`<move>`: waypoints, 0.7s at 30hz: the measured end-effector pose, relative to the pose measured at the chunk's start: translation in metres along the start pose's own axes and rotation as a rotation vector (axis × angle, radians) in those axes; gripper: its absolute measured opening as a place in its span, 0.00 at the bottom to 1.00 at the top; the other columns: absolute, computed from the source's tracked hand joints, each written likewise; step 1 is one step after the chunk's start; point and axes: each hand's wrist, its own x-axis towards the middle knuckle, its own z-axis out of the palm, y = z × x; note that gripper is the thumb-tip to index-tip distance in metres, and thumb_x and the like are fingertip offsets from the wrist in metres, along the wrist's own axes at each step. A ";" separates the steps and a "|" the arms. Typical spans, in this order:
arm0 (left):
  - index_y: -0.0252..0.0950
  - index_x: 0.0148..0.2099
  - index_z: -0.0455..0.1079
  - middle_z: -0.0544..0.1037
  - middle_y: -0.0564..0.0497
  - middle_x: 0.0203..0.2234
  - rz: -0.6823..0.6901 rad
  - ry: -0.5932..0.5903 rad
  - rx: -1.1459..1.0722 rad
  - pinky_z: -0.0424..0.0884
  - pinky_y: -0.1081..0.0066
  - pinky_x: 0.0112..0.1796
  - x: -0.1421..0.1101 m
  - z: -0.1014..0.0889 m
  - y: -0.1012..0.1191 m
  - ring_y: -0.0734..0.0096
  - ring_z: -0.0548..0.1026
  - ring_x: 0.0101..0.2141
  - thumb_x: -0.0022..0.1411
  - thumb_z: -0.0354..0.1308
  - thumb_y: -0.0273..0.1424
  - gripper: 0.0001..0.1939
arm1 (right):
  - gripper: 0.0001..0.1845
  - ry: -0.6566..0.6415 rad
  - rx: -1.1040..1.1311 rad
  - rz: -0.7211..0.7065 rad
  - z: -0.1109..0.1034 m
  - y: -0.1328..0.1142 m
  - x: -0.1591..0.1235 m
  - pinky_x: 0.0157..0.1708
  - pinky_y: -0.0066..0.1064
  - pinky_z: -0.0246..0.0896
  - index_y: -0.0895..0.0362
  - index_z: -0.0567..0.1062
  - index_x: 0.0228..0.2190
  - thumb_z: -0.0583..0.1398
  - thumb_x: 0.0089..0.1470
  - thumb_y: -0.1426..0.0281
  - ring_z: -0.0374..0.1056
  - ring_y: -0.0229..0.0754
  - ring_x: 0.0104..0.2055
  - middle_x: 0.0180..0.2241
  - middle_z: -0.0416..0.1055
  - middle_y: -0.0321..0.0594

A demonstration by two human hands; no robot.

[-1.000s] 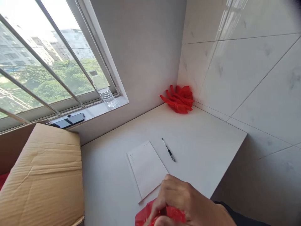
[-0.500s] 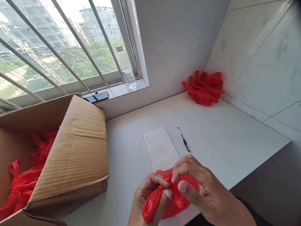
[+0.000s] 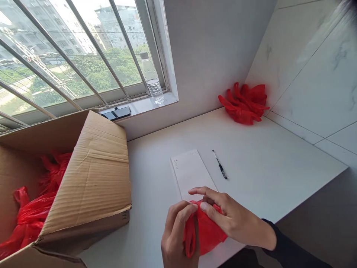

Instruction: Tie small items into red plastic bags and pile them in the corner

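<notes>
Both my hands hold one crumpled red plastic bag low in the middle of the view, above the near edge of the white table. My left hand wraps its fingers round the bag's left side. My right hand pinches the bag's top with thumb and fingers while the index finger points left. Just beyond the bag lies a white sheet of paper, and a black pen lies to its right.
An open cardboard box with more red bags inside stands at the left. Another heap of red bags sits in the far corner by the tiled wall. A water bottle and a phone rest on the window sill.
The view swung left and down, bringing the box's inside into sight. My left hand joined the right on the red bag, and both have shifted their grip on it.
</notes>
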 end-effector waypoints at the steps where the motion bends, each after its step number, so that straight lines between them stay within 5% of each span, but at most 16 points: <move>1: 0.44 0.50 0.78 0.78 0.47 0.43 0.006 0.008 0.008 0.74 0.71 0.43 -0.002 0.001 -0.002 0.65 0.78 0.44 0.69 0.52 0.20 0.18 | 0.17 -0.023 0.011 -0.015 -0.001 0.001 0.001 0.40 0.32 0.63 0.51 0.71 0.57 0.52 0.73 0.62 0.70 0.38 0.37 0.35 0.74 0.34; 5: 0.46 0.56 0.77 0.77 0.47 0.46 0.038 -0.008 0.038 0.74 0.70 0.44 -0.006 0.001 -0.007 0.65 0.78 0.45 0.70 0.53 0.21 0.20 | 0.08 0.005 0.037 -0.074 -0.001 0.002 0.006 0.46 0.32 0.63 0.52 0.75 0.43 0.56 0.71 0.66 0.71 0.39 0.44 0.41 0.76 0.34; 13: 0.45 0.66 0.71 0.76 0.45 0.49 0.113 -0.038 0.111 0.73 0.67 0.48 -0.011 0.001 -0.016 0.62 0.75 0.50 0.74 0.52 0.26 0.22 | 0.08 0.103 -0.069 -0.163 0.005 0.009 0.004 0.58 0.35 0.59 0.49 0.69 0.44 0.50 0.74 0.65 0.64 0.40 0.55 0.49 0.69 0.35; 21: 0.46 0.66 0.71 0.75 0.48 0.51 0.036 -0.042 0.094 0.73 0.71 0.49 -0.014 0.001 -0.013 0.66 0.75 0.50 0.75 0.53 0.29 0.21 | 0.12 0.170 -0.013 -0.105 0.009 0.010 0.003 0.44 0.33 0.62 0.49 0.68 0.43 0.48 0.75 0.60 0.67 0.37 0.41 0.40 0.70 0.32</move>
